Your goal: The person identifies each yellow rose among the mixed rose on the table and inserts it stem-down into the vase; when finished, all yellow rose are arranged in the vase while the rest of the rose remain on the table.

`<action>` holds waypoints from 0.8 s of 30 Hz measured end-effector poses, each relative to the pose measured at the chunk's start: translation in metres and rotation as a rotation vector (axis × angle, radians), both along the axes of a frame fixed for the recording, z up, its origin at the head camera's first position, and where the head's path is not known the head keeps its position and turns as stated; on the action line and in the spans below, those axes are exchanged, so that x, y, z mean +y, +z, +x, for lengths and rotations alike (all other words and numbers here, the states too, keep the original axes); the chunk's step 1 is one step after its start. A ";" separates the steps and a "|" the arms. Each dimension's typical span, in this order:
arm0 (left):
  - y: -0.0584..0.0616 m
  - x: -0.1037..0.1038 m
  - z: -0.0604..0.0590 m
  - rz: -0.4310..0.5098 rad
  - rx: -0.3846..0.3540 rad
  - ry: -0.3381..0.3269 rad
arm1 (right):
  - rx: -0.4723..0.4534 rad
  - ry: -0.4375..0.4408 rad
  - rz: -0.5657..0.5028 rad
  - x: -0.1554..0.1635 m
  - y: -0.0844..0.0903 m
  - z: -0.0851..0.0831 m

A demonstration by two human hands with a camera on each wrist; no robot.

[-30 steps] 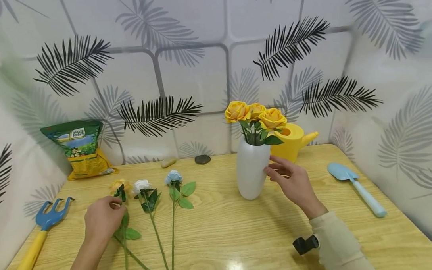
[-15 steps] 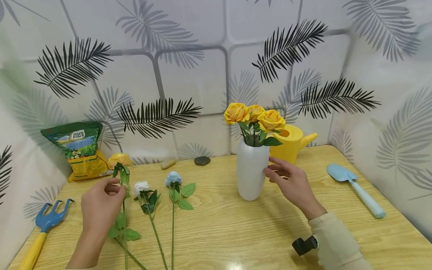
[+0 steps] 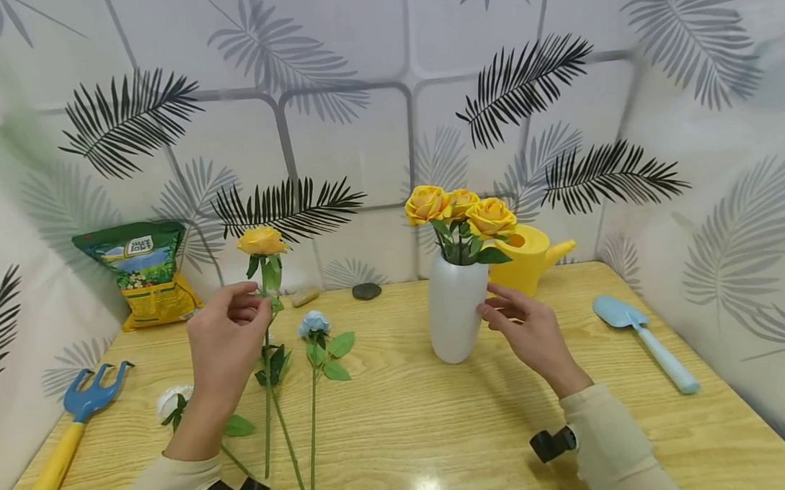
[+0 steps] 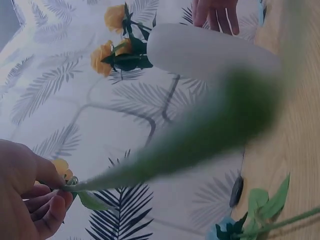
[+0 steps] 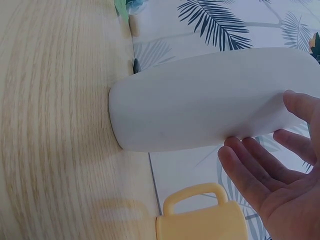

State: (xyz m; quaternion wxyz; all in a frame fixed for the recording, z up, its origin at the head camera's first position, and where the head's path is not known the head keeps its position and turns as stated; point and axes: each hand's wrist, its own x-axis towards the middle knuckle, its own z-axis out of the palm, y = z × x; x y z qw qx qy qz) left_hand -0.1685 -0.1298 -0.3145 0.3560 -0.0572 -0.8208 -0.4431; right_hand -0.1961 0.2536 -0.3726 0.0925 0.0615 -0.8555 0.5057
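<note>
My left hand [image 3: 255, 307] pinches the green stem of a yellow rose [image 3: 261, 241] and holds it upright above the table; the stem's foot hangs near the front edge. In the left wrist view the fingers [image 4: 47, 200] close on the blurred stem [image 4: 200, 145]. My right hand [image 3: 501, 310] rests with straight fingers against the side of a white vase [image 3: 456, 315] that holds three yellow roses [image 3: 459, 206]. The right wrist view shows those fingers [image 5: 260, 180] beside the vase [image 5: 200, 100]. A blue rose [image 3: 314, 323] and a white rose [image 3: 171, 400] lie on the table.
A soil bag [image 3: 143, 272] leans at the back left, and a blue and yellow hand rake [image 3: 74, 422] lies at the left edge. A yellow watering can [image 3: 532, 254] stands behind the vase, a blue trowel [image 3: 645, 337] lies at the right, and two stones [image 3: 367, 290] sit by the wall.
My left hand has lifted the yellow rose off the table and swung it upright, moving up and to the right. A white rose shows where the hand was. The right hand stayed on the vase.
</note>
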 end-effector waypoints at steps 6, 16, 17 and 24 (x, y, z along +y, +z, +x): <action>0.007 0.028 -0.007 0.104 0.089 -0.129 | 0.000 0.002 -0.003 0.000 0.001 0.000; 0.017 0.073 -0.010 0.238 0.130 -0.292 | 0.011 0.000 0.013 0.000 0.001 0.000; 0.018 0.077 -0.010 0.248 0.124 -0.307 | 0.011 0.000 0.012 0.000 0.001 -0.001; 0.026 0.102 -0.014 0.317 0.124 -0.393 | 0.011 -0.001 0.010 0.001 0.000 -0.001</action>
